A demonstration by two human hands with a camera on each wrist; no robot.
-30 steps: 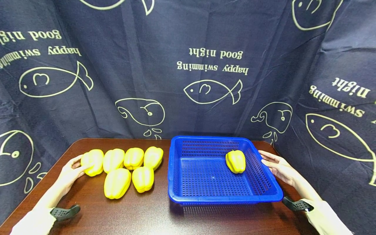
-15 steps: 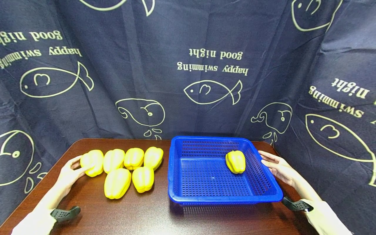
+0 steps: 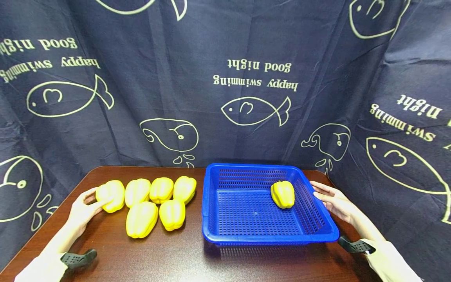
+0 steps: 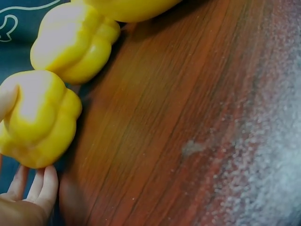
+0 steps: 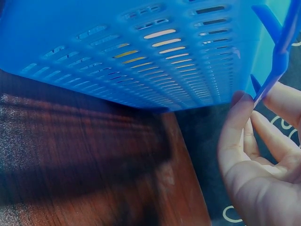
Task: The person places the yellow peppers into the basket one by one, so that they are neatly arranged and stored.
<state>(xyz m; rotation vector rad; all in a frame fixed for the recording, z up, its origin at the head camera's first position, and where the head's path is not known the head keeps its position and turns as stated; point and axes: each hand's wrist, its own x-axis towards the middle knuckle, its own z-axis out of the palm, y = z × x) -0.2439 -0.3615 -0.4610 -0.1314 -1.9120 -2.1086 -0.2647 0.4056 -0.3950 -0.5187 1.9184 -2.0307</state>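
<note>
at table's left, left hand [image 3: 82,211] grips pepper [image 3: 110,195].

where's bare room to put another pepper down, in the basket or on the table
Most of the blue basket floor is bare: its one pepper sits in the far right corner. The table is bare along the near edge, between the hands. The far left is crowded: six peppers lie clustered, the left hand on the outermost. The right hand touches the basket's right rim.

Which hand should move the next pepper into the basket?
Left, probably. The left hand already grips the far-left yellow pepper, while the right hand rests at the blue basket rim, apart from the loose peppers.
</note>
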